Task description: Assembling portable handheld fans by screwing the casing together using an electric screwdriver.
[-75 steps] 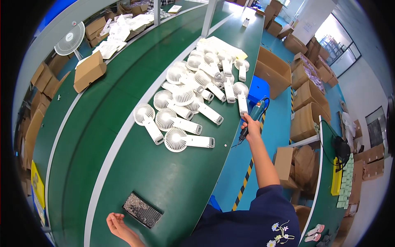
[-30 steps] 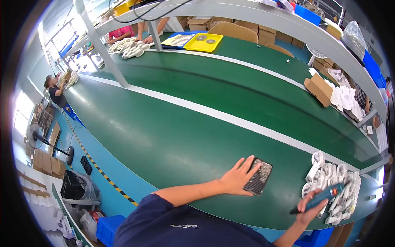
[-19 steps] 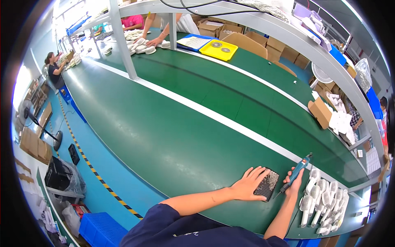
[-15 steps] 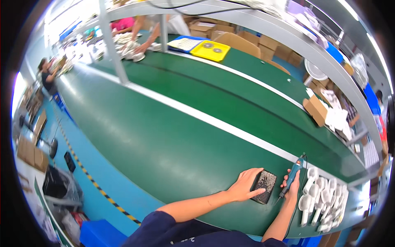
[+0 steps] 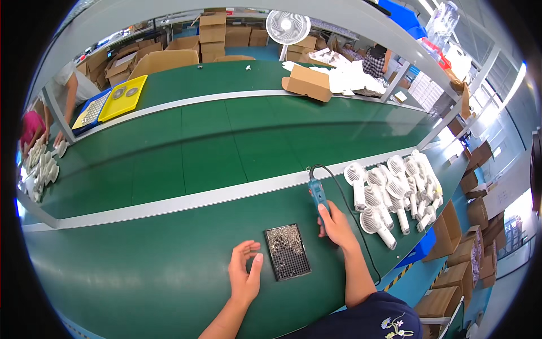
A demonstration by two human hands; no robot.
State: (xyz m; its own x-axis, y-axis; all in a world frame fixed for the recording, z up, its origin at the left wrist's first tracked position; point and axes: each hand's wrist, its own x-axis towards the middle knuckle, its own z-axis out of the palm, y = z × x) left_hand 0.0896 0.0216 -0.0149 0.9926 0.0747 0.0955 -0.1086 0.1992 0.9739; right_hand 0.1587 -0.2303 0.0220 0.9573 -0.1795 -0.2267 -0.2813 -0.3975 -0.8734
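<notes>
My right hand (image 5: 337, 226) is wrapped round a blue-green electric screwdriver (image 5: 318, 195), its cord rising from the top end and looping down to the right. The tool's tip is hidden by the hand. On the green bench top lies a black gridded tray (image 5: 293, 266) with many small metal screws (image 5: 285, 238) heaped toward its far half. Just left of the tray is my left hand (image 5: 245, 272), empty, its fingers curved and the thumb held apart. To the right of the screwdriver, several white handheld fans (image 5: 373, 219) lie in a crowded pile.
A white rail (image 5: 226, 195) divides the bench from the green conveyor belt (image 5: 209, 147) behind it. Beyond stand an open cardboard box (image 5: 307, 83) and a yellow tray (image 5: 123, 99). Another person's arm (image 5: 71, 93) reaches in at far left, by white parts (image 5: 42, 169).
My view has swung to the right. My left hand has come off the screw tray and now hovers beside it. The screwdriver stays in my right hand.
</notes>
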